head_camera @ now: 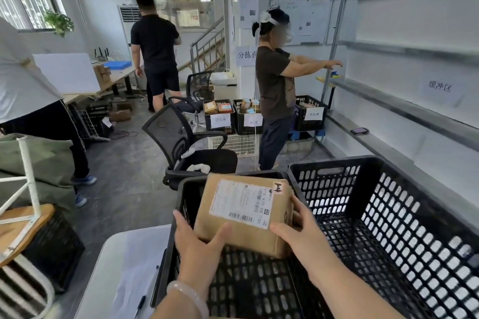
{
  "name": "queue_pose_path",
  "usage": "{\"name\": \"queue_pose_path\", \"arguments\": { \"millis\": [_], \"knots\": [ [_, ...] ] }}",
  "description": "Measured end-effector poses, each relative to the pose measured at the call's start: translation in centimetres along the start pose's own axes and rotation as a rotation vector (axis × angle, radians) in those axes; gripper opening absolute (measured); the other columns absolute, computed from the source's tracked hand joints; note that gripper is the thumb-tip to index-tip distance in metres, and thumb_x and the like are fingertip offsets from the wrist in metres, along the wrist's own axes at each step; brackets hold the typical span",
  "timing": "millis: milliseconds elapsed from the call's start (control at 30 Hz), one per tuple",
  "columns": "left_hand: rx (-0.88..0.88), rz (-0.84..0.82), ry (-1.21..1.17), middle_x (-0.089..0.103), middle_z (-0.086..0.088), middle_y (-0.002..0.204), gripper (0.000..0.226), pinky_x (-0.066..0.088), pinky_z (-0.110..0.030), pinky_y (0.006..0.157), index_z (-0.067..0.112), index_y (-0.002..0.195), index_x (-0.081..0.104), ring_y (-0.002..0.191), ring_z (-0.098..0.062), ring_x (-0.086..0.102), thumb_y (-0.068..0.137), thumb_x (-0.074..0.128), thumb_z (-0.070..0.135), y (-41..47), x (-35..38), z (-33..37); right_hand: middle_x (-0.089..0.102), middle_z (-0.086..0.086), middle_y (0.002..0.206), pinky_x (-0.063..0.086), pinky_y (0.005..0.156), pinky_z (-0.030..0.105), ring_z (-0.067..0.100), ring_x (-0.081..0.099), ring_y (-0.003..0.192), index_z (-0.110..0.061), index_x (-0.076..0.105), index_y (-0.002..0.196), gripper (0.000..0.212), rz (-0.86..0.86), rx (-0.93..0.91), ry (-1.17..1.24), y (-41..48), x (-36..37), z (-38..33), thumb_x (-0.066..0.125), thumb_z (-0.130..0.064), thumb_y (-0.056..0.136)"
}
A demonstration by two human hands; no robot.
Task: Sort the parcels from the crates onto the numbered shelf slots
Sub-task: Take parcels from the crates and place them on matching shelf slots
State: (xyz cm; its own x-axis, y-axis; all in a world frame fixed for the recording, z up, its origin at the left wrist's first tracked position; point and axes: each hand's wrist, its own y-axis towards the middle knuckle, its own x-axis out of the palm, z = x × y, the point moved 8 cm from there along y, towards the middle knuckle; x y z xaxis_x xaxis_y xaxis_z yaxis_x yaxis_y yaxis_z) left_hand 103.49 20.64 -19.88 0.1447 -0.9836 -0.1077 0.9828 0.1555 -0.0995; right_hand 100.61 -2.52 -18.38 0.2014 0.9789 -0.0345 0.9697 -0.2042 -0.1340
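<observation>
While both hands grip it, a brown cardboard parcel (243, 217) hangs tilted just above the mesh floor of a black plastic crate (248, 290), its white shipping label and barcode facing up. The left hand (199, 238) clasps the near left corner, thumb pressed on the top face and fingers wrapped round the side. The right hand (303, 230) grips the near right corner, fingers curled round the right side. A pale bracelet (188, 295) circles the left wrist. Right of the right hand, touching the first crate, stands a second black crate (388, 228). Left of the left hand lies a pale counter (121, 267) with a pen (140, 305). Beyond the hands sits a black office chair (186, 142). Farther off, another person (274, 85) reaches toward a metal shelf (404, 109) running along the wall to the right.
</observation>
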Motion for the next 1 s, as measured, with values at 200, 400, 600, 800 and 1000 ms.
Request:
{"name": "queue_pose_path", "arguments": {
  "millis": [200, 400, 600, 800, 1000],
  "knots": [
    [0.384, -0.279, 0.523, 0.020, 0.025, 0.153, 0.088, 0.021, -0.027, 0.118, 0.053, 0.144, 0.023, 0.143, 0.001, 0.015, 0.077, 0.078, 0.047, 0.5, 0.7, 2.7, 0.062, -0.022, 0.111, 0.049, 0.061, 0.009, -0.014, 0.059, 0.088, -0.056, 0.055, 0.117, 0.063, -0.133, -0.082, -0.289, 0.2, -0.4, -2.1, 0.069, -0.048, 0.057],
    [0.198, -0.550, 0.424, 0.064, 0.025, 0.114, 0.079, 0.057, -0.024, 0.085, 0.082, 0.119, 0.031, 0.103, 0.005, 0.063, 0.076, 0.082, 0.038, 0.0, 2.4, 1.3, 0.062, -0.028, 0.107, 0.054, 0.074, 0.019, -0.009, 0.061, 0.094, -0.062, 0.057, 0.112, 0.055, -0.224, -0.107, -0.373, -0.2, -0.7, -3.2, 0.069, -0.044, 0.061],
    [0.203, -0.518, 0.319, 0.064, 0.034, 0.108, 0.061, 0.057, -0.017, 0.068, 0.069, 0.116, 0.040, 0.094, 0.010, 0.064, 0.075, 0.079, 0.045, -0.8, 4.1, 2.0, 0.038, -0.026, 0.144, 0.036, 0.105, 0.026, -0.009, 0.034, 0.131, -0.062, 0.039, 0.131, 0.069, -0.003, -0.290, -0.471, -1.7, -3.6, -5.2, 0.063, -0.061, 0.066],
    [0.239, -0.347, 0.083, 0.071, 0.027, 0.099, 0.060, 0.055, -0.013, 0.063, 0.050, 0.121, 0.052, 0.086, 0.005, 0.069, 0.066, 0.073, 0.058, -1.1, 6.2, 6.0, 0.008, -0.029, 0.155, 0.029, 0.114, 0.049, 0.001, 0.015, 0.144, -0.057, 0.011, 0.145, 0.086, 0.209, -0.530, -0.496, -5.8, -6.3, -6.2, 0.063, -0.063, 0.076],
    [0.395, -0.359, 0.000, 0.069, 0.029, 0.101, 0.082, 0.049, -0.005, 0.063, 0.047, 0.139, 0.038, 0.089, 0.016, 0.062, 0.065, 0.069, 0.063, -5.4, 14.1, 11.6, 0.016, -0.037, 0.148, 0.041, 0.107, 0.046, -0.005, 0.022, 0.139, -0.056, 0.008, 0.145, 0.080, 0.285, -0.567, -0.527, -9.2, -12.5, -7.9, 0.059, -0.055, 0.083]
  ]
}}
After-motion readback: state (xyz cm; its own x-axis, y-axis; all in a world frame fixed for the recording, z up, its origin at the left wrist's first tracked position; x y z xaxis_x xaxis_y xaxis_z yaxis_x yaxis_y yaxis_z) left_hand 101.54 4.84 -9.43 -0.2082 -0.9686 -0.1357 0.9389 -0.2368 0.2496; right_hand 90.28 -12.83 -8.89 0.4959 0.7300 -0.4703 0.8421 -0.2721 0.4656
